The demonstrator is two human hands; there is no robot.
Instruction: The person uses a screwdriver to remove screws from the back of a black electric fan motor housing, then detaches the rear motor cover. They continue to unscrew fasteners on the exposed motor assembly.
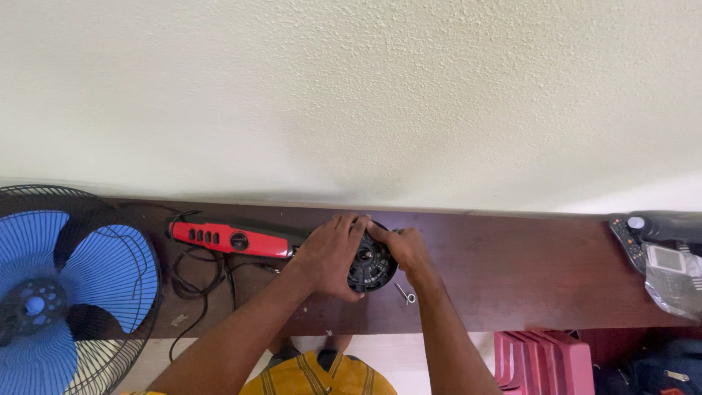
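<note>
a dark brown wooden table [512,263] runs along a cream textured wall [365,88]. near the table's middle, both hands clasp a black round motor housing [373,265]: the left hand [330,256] wraps its nine o'clock side, the right hand [402,249] grips its two o'clock edge. at three o'clock, a clear plastic bag [676,281] holds small devices. at nine o'clock lie a red power tool [230,238] and black cord [201,274]; a blue fan [66,292] stands beyond. a small metal pin [406,295] lies at five o'clock. pink stacked stools [541,362] sit below.
</note>
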